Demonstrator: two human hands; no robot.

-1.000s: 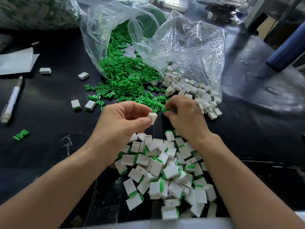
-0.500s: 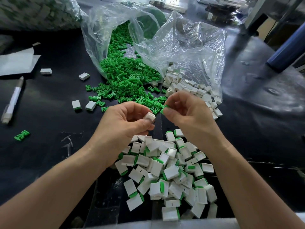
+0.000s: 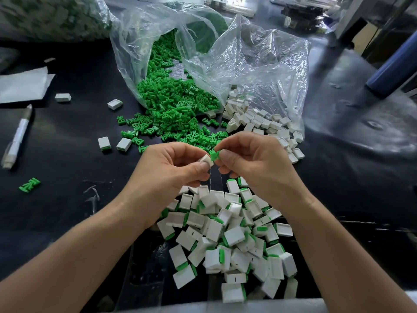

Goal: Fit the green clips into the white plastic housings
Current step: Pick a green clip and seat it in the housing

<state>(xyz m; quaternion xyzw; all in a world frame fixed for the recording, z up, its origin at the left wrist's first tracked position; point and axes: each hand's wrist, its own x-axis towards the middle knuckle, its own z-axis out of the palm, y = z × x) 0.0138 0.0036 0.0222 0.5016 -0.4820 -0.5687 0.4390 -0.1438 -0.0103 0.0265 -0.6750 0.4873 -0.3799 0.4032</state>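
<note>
1. Pinching a white housing (image 3: 206,159) between thumb and forefinger, the left hand (image 3: 167,175) holds it above the black table (image 3: 67,154).
2. The right hand (image 3: 255,168) pinches a green clip (image 3: 214,155); the clip touches the housing's right edge.
3. A heap of loose green clips (image 3: 171,111) spills from a clear plastic bag (image 3: 248,64); empty housings (image 3: 259,123) lie just beside it.
4. A pile of fitted housings (image 3: 228,236) lies on the table beneath both hands.

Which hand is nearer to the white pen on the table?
Left. The left hand, holding a white housing, is right of the pen; the right hand, pinching a green clip, is farther right.
</note>
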